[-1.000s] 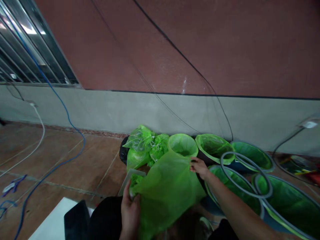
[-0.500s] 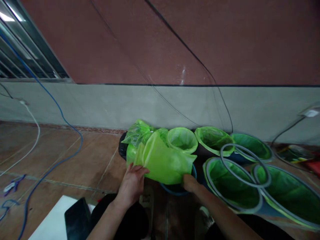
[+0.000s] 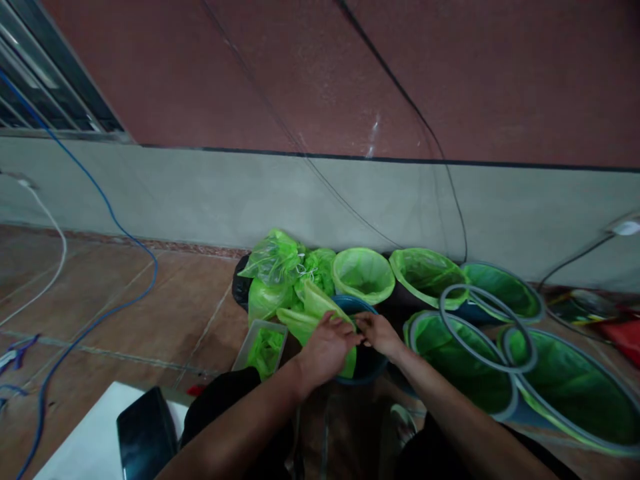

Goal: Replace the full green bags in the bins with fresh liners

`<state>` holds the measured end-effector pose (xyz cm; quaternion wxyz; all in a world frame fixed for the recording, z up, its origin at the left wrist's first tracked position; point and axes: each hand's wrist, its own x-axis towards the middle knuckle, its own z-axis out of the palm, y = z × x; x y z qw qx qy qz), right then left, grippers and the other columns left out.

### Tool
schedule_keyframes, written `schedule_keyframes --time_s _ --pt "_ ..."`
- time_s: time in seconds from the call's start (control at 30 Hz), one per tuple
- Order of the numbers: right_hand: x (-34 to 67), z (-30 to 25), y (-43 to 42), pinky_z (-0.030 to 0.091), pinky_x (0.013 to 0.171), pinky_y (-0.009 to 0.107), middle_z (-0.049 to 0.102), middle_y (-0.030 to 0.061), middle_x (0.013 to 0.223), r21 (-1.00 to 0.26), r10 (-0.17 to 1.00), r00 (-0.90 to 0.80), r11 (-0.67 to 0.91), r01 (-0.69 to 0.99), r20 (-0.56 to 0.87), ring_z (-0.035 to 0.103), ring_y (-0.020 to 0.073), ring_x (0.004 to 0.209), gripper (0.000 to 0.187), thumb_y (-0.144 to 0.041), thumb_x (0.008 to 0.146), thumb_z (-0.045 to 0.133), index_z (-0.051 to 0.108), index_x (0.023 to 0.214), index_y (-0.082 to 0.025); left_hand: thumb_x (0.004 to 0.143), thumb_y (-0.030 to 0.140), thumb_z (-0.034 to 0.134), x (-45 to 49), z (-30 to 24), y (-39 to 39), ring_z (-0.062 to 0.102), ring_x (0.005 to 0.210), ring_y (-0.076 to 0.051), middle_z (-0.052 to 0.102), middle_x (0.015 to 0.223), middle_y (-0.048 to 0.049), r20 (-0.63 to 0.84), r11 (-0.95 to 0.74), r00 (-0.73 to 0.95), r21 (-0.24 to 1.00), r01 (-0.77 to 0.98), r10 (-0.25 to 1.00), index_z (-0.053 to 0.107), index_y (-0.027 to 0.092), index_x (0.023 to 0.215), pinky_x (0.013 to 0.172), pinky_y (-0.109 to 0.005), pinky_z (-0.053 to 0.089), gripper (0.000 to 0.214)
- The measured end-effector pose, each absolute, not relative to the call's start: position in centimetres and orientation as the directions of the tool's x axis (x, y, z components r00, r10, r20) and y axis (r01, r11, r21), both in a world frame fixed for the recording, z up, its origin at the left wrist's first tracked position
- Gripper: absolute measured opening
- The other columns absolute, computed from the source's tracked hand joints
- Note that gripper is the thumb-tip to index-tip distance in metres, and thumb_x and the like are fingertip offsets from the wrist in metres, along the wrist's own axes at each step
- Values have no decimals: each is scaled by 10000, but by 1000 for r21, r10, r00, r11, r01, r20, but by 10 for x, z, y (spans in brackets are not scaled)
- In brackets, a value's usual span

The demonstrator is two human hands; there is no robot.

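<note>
Where the bag [image 3: 306, 308] drapes over the left rim of the bin [image 3: 371, 367], it lies directly under both hands, its loose length trailing left and away. The left hand [image 3: 327, 345] is nearer, palm down, fingers curled onto the film. The right hand [image 3: 381, 332] comes in from the right, fingertips meeting the left's over the bin mouth; whether they pinch film I cannot tell. Lined bins [image 3: 364, 275] and a ring [image 3: 487, 330] lie to the right.
</note>
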<state>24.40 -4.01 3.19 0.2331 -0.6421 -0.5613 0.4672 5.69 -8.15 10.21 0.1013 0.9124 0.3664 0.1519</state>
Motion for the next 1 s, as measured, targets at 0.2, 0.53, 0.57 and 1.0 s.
schedule_keyframes --time_s 0.2,0.53,0.57,1.0 --pt "249 74 -37 523 640 270 700 91 1017 -824 813 -139 -555 109 -566 667 169 801 530 -622 837 534 629 1111 -179 876 177 567 88 72 -90 582 857 -167 680 815 -8 153 -947 938 133 291 310 656 207 734 1103 -424 301 170" --pt "307 14 -22 468 527 251 669 11 627 -813 880 365 -439 381 -304 598 148 531 231 -295 736 581 690 894 -168 868 186 543 87 37 -65 550 1133 -250 667 1090 -74 -156 -749 804 299 592 574 726 220 917 1126 -567 275 192" --pt "315 9 -21 466 531 254 673 17 628 -767 871 385 -464 444 -304 604 152 530 227 -289 742 576 697 891 -168 835 174 577 82 36 -63 539 1166 -273 649 1154 -95 -206 -690 753 303 657 625 734 214 931 1112 -587 289 189" --pt "320 0 -36 419 631 257 707 46 770 -471 912 115 -307 827 -393 630 146 618 218 -211 814 542 650 991 -144 904 121 405 56 30 -7 620 1100 -189 675 1200 -78 -116 -205 288 463 862 951 645 155 1179 1022 -310 456 367"
